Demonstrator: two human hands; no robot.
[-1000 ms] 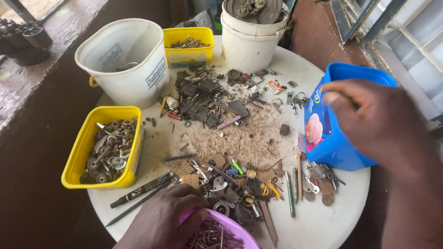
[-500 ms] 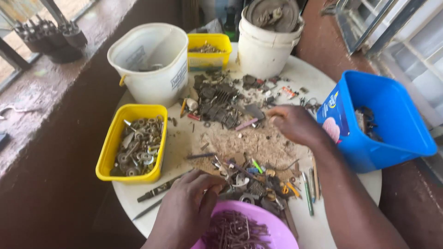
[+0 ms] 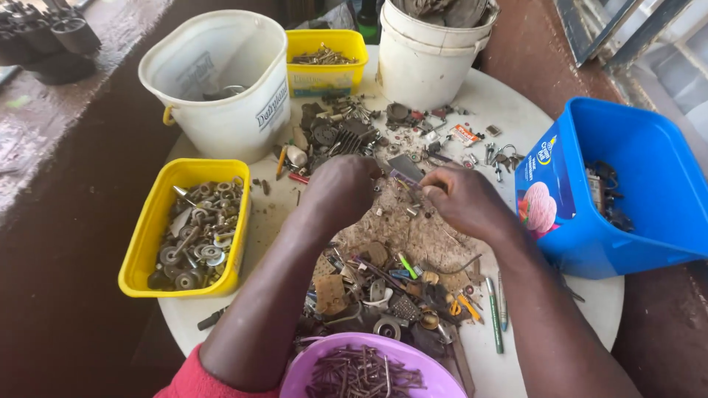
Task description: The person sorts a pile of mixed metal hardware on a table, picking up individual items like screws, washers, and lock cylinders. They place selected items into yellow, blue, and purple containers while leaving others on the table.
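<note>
Counter [image 3: 516, 110], round and white, carries everything, littered with scrap hardware. Blue tub [image 3: 627, 184] at the right edge, tilted, a few dark parts inside. White bucket [image 3: 221, 81] at upper left, another white bucket [image 3: 431, 51] at top centre, stacked in a second one. Yellow tray [image 3: 184, 225] at left, full of washers, nuts and screws; smaller yellow tub [image 3: 324, 59] between the two buckets, holding screws. Purple bowl [image 3: 369, 368] at the bottom edge, rusty nails in it.

Both hands meet over the middle of the counter, above a patch of rusty dust. Left hand [image 3: 343, 191] is curled, knuckles up, fingertips turned toward the right hand (what they touch is hidden, cannot tell if it grips anything). Right hand [image 3: 461, 199] has fingers drawn together in a pinch on a small flat metal piece [image 3: 402, 177], held just off the counter between the two hands.

Pile of dark metal parts [image 3: 339, 133] lies just beyond the hands; a second pile of mixed scrap [image 3: 391, 287] lies between the forearms, near the purple bowl. Green pen [image 3: 494, 317] lies beside the right forearm.
</note>
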